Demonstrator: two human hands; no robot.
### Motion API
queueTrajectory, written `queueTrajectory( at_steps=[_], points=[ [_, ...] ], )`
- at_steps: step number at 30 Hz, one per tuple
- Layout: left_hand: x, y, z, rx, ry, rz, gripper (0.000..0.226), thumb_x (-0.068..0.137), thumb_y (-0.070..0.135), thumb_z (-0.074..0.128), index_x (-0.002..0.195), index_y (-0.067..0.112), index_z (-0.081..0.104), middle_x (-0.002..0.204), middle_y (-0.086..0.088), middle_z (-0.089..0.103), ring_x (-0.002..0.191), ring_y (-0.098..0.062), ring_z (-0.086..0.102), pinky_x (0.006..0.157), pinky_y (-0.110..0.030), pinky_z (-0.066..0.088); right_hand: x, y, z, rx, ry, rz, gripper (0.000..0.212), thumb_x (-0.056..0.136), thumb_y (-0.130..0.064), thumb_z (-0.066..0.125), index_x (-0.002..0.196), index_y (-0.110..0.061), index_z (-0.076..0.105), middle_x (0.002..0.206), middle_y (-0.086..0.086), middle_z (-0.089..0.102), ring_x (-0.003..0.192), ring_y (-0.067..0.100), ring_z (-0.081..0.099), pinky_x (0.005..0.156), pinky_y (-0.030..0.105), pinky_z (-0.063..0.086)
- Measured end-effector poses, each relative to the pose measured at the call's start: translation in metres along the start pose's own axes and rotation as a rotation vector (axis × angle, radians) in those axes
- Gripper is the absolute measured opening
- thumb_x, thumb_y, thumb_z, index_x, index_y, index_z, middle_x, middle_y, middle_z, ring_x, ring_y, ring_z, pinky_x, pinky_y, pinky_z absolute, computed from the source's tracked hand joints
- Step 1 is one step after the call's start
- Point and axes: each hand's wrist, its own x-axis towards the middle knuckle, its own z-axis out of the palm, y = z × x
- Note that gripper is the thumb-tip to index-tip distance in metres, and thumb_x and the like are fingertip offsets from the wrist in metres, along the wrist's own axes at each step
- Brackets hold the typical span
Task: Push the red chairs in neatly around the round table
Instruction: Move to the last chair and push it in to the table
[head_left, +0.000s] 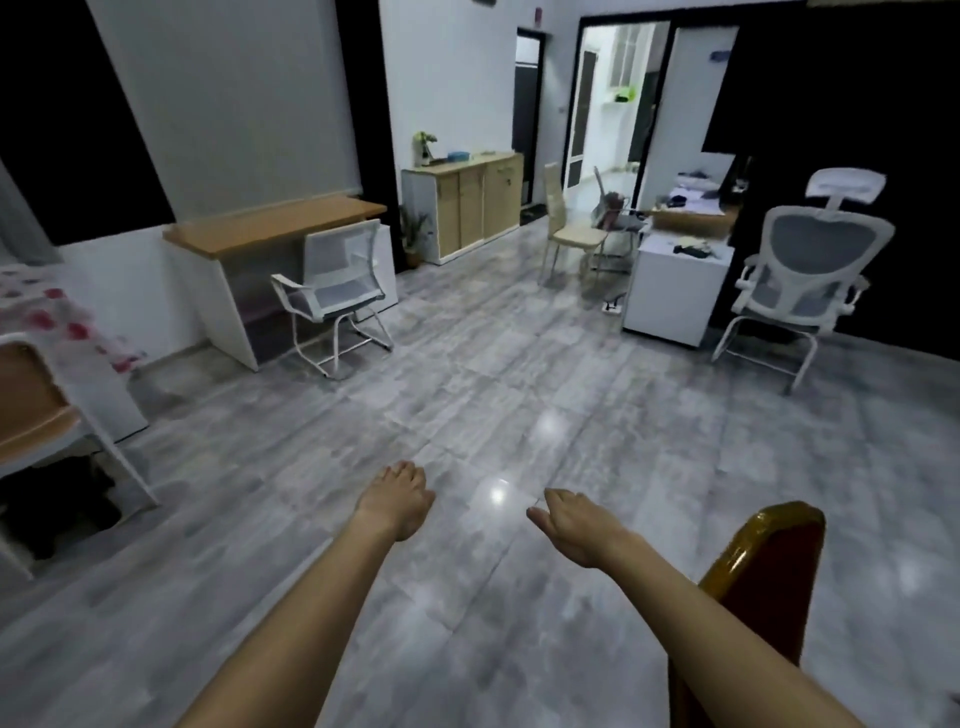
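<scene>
One red chair (774, 577) with a shiny gold-brown frame shows its backrest at the lower right, partly behind my right forearm. My left hand (397, 496) hangs out over the grey floor with its fingers curled loosely and nothing in it. My right hand (576, 525) is held flat and open, palm down, a short way left of the chair's backrest and not touching it. No round table is in view.
A white mesh chair (332, 291) stands at a wooden-topped desk (270, 228) at left. A white office chair (810, 280) and white cabinet (675, 291) are at right. A beige chair (569, 234) stands near the doorway. A table with a red-patterned cloth (57, 322) is at far left.
</scene>
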Motion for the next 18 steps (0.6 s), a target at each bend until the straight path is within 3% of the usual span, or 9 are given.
queueTrajectory(
  at_steps=[7, 15, 18],
  points=[
    [0.169, 0.051, -0.063, 0.156, 0.019, 0.176, 0.056, 0.106, 0.03, 0.018, 0.151, -0.002, 0.016, 0.161, -0.019, 0.015, 0.15, -0.031, 0.012, 0.124, -0.04, 0.012, 0.106, 0.089, -0.052, 0.081, 0.055, 0.182, 0.055, 0.101, -0.046, 0.025, 0.124, 0.0, 0.046, 0.131, 0.022, 0.052, 0.117, 0.038, 0.05, 0.1, 0.044, 0.039],
    [0.327, 0.204, -0.146, 0.41, 0.138, 0.623, 0.041, 0.106, 0.02, 0.026, 0.136, -0.001, 0.043, 0.149, -0.022, 0.035, 0.14, -0.037, 0.029, 0.116, -0.045, 0.026, 0.147, 0.234, -0.107, 0.198, 0.149, 0.49, 0.058, 0.101, -0.047, 0.025, 0.133, -0.001, 0.04, 0.141, 0.02, 0.045, 0.127, 0.034, 0.045, 0.104, 0.04, 0.034],
    [0.373, 0.273, -0.154, 0.489, 0.12, 0.766, 0.043, 0.106, 0.022, 0.025, 0.14, 0.0, 0.039, 0.151, -0.021, 0.033, 0.141, -0.037, 0.028, 0.117, -0.045, 0.025, 0.127, 0.287, -0.119, 0.272, 0.22, 0.675, 0.061, 0.101, -0.048, 0.025, 0.138, -0.001, 0.037, 0.145, 0.019, 0.042, 0.132, 0.035, 0.04, 0.108, 0.042, 0.033]
  ],
)
